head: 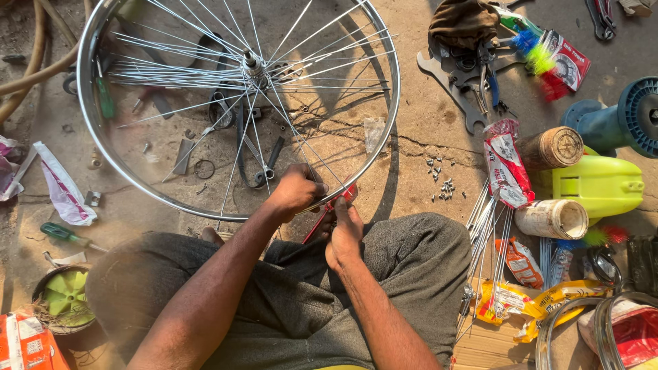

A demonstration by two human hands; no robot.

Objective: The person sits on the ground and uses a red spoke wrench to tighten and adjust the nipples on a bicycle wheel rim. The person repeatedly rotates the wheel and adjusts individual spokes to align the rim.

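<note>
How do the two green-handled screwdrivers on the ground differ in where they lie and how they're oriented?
The upper green screwdriver lies inside the wheel rim, seen through the spokes, standing nearly vertical in the picture. The lower green screwdriver lies outside the rim on bare ground near a white wrapper, nearly horizontal with its shaft pointing right. Both have green handles, and neither hand touches them.

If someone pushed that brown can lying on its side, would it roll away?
Probably yes: the brown can is round and lies on its side. It likely wouldn't go far, since the red-and-white packet and the yellow plastic thing sit close beside it.
</note>
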